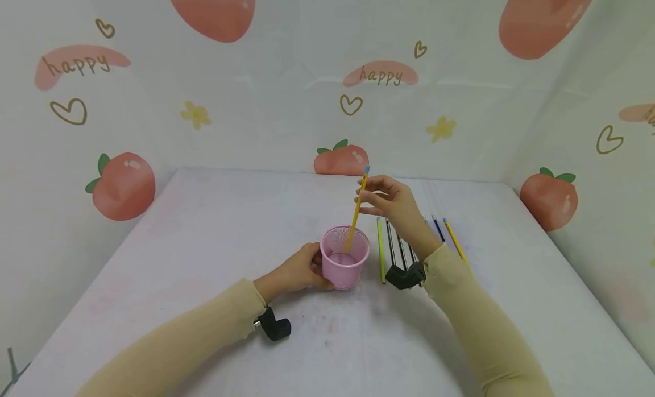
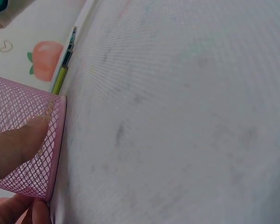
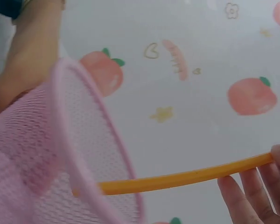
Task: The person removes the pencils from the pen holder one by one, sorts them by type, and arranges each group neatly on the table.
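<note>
A pink mesh pen cup [image 1: 341, 274] stands upright on the table. My left hand [image 1: 299, 268] grips its left side, and in the left wrist view the thumb [image 2: 19, 148] presses the mesh close to the base. Between the thumb and fingers of my right hand [image 1: 391, 201] is a yellow pencil [image 1: 357, 206] with a blue end on top. It leans slightly, and its lower part is inside the cup. In the right wrist view the pencil [image 3: 186, 178] passes through the cup's rim [image 3: 74, 140], with the fingertips near its far end.
Right of the cup lie a yellow-green pencil [image 1: 381, 249], several dark pencils [image 1: 391, 243] and another yellow pencil [image 1: 455, 240], partly hidden under my right arm. A white cloth with printed peaches [image 1: 123, 186] hangs behind and beside the table. Black wrist cameras [image 1: 276, 327] sit at both cuffs.
</note>
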A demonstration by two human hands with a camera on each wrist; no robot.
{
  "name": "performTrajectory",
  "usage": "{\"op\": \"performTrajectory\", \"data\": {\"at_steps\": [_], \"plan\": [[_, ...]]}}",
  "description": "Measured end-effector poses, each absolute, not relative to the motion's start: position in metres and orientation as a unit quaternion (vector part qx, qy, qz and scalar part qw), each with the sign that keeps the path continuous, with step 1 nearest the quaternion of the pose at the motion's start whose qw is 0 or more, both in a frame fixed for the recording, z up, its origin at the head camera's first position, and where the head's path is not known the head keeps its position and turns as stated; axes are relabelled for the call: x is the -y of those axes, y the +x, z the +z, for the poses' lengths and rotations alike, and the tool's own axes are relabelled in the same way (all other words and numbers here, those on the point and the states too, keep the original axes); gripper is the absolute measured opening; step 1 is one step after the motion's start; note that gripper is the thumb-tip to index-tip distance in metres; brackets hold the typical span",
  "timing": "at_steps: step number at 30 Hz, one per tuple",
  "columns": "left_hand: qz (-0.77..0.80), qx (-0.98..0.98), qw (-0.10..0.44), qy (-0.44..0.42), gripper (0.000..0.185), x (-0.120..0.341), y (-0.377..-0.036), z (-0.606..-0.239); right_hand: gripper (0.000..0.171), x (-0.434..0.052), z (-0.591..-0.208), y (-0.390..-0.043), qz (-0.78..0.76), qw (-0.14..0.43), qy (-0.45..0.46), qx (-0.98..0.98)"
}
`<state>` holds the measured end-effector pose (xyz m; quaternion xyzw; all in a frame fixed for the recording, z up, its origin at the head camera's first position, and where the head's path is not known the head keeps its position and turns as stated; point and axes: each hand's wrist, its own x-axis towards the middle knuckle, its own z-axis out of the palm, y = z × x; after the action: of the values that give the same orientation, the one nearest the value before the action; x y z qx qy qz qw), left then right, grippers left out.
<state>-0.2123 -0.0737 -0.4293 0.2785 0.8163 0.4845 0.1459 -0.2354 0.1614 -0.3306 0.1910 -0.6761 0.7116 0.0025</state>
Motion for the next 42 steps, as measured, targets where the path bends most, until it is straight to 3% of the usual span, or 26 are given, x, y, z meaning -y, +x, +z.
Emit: {"op": "performTrajectory", "data": {"at_steps": [14,24,34,42], "plan": [[0.494,-0.807,0.138,0.293,0.064,0.073,-0.213,-0.431,0.023,-0.225,-0.297,-0.225,0.822,0.144,0.164,0.526],[0.492,-0.811,0.139,0.284,0.064,0.074,-0.212,-0.431,0.022,-0.277,-0.306,-0.23,0.793,0.21,0.113,0.56],[0.482,-0.821,0.154,0.264,0.068,0.073,-0.212,-0.433,0.038,-0.331,-0.334,-0.241,0.69,0.178,0.059,0.699],[0.48,-0.824,0.156,0.258,0.071,0.072,-0.21,-0.433,0.054,-0.365,-0.353,-0.242,0.48,0.053,-0.031,0.875]]}}
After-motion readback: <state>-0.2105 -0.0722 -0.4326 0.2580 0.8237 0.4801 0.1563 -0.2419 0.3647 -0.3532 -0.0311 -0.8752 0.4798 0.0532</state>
